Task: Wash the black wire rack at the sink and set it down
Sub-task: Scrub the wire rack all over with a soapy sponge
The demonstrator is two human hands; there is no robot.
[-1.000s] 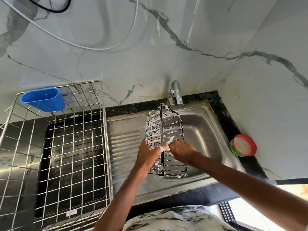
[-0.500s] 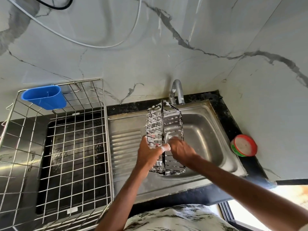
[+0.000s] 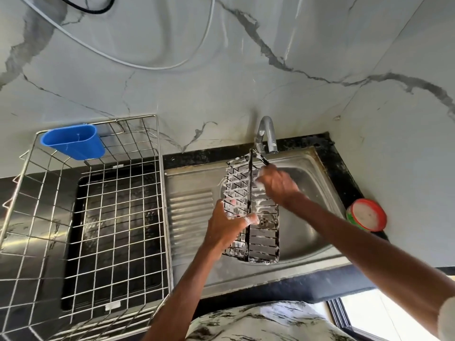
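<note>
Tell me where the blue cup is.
In the head view, the blue cup hangs on the far left rim of the wire basket, left of the sink.

No text, brand, number or sign can be read anywhere. The small white tags on the wire dish basket (image 3: 115, 217) at lower left are illegible, and the print on the red-rimmed tub (image 3: 365, 214) at right is blurred.

The foamy black wire rack (image 3: 264, 238) is held upright over the sink (image 3: 320, 185), gripped midway by the left hand (image 3: 225, 228) and touched near its top by the right hand (image 3: 279, 187).
</note>
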